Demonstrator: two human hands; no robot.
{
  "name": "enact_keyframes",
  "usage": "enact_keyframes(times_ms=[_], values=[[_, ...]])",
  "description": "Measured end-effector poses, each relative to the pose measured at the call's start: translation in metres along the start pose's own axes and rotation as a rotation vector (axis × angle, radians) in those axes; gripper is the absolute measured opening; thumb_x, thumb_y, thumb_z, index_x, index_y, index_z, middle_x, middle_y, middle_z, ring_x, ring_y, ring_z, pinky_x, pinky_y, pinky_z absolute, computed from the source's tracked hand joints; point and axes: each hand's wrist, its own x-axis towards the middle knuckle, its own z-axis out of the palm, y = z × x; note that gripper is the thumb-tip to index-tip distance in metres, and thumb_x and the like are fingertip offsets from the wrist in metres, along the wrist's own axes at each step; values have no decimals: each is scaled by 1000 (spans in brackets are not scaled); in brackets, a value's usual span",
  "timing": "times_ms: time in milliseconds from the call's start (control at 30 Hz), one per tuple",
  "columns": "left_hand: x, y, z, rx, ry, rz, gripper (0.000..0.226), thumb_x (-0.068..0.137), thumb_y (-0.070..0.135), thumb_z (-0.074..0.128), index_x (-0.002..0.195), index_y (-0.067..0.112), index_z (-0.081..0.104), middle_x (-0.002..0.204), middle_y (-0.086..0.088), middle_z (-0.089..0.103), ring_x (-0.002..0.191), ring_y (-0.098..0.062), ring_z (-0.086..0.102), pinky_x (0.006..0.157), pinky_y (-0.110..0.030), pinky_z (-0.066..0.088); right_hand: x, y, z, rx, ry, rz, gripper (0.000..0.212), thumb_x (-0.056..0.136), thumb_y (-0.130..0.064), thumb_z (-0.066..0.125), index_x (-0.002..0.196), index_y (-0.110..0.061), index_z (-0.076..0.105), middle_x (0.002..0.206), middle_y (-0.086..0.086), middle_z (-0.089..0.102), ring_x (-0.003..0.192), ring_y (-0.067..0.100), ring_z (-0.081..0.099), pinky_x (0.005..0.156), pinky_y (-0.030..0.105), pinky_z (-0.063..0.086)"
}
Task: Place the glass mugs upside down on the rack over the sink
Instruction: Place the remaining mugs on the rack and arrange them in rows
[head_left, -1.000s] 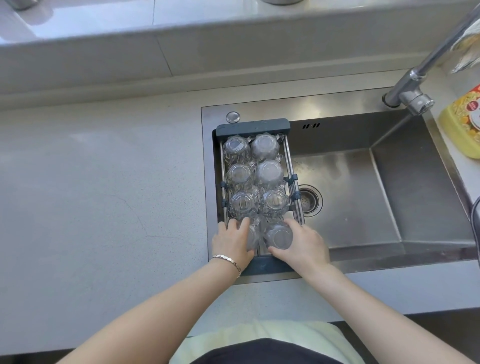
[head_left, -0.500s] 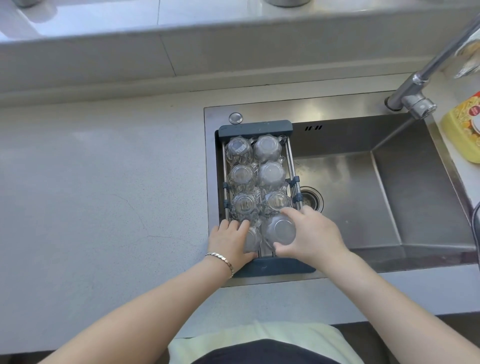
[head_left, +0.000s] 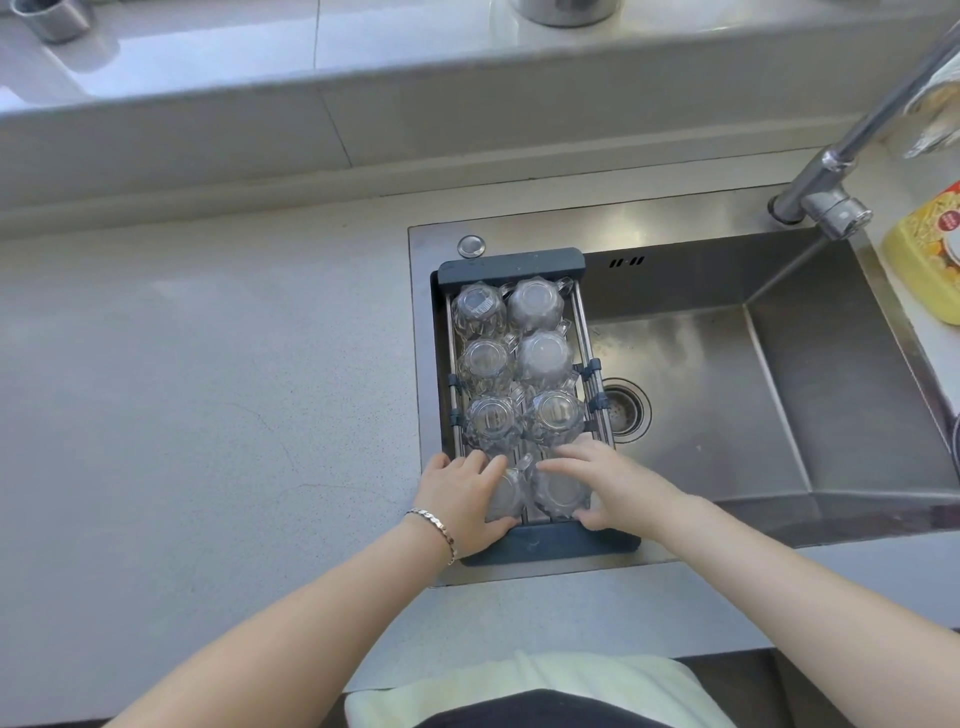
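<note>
Where both hands meet, right hand (head_left: 608, 483) cups near-right mug (head_left: 558, 491), rack (head_left: 550, 543).

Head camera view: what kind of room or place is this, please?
Most likely a home kitchen. A stainless steel sink with a faucet is set into a pale stone counter, a rack of upturned glass mugs spans the sink, and a yellow bottle, perhaps dish soap, stands beside it.

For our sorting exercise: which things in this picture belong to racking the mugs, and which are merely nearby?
Job in hand:
clear glass mugs, bases up
dark-framed metal rack across the sink
steel sink
left hand, right hand, each on a near-row mug

Just nearby:
chrome tap
yellow bottle
grey worktop
</note>
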Motion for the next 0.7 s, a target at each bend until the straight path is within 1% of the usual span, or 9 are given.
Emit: enact_keyframes(times_ms=[67,133,167,233,300,367,467,600,700], values=[[1,-1,0,13,1,6,67,81,57,49,134,20,31,125,-4,51,110,-24,54,97,-38,35,-11,0,12,127,199,26,58,77,-6,65,131,-21,49,146,5,35,137,22,28,116,34,23],[2,-1,0,15,-7,9,68,81,58,49,135,20,30,125,-3,51,110,-24,54,98,-38,33,-18,-7,24,318,358,206,62,76,-12,68,133,-19,44,140,7,36,134,23,32,114,30,24],[3,-2,0,15,-4,12,69,81,58,48,135,20,30,126,-3,51,110,-24,54,99,-38,33,-18,-12,29,443,378,333,69,76,-20,70,137,-19,37,139,7,37,132,22,36,113,30,27],[3,-2,1,24,-11,14,70,81,59,48,136,19,28,128,-3,50,113,-23,53,102,-39,31,-10,-17,36,616,368,520,82,74,-35,72,141,-15,30,141,8,41,129,23,43,110,37,34],[3,0,2,35,-41,7,73,82,59,47,139,19,24,134,-4,47,119,-24,49,109,-42,25,-3,-19,37,619,386,581,82,72,-39,74,139,-11,35,140,9,47,127,24,46,107,39,38],[3,1,2,39,-67,-12,74,83,59,47,141,20,21,139,-5,43,125,-24,45,113,-45,19,0,-19,34,600,407,603,77,71,-37,76,134,-10,43,136,9,53,123,24,50,103,36,41],[0,4,2,20,-58,-53,72,82,60,48,139,23,24,136,-4,44,125,-24,44,114,-47,16,-4,-19,29,577,380,592,73,71,-37,76,133,-11,46,132,8,57,119,22,54,98,32,42],[-1,12,0,-40,-51,-148,64,80,55,52,132,24,31,132,-4,47,126,-26,37,109,-44,23,-9,-19,22,477,289,570,72,74,-42,72,134,-12,45,129,8,59,116,22,56,96,31,44],[2,13,-19,-126,-144,-206,57,83,53,48,127,19,39,130,-7,48,120,-27,44,103,-42,35,-7,-19,4,338,103,550,61,79,-43,65,128,-9,49,127,10,59,114,25,57,91,31,45]])
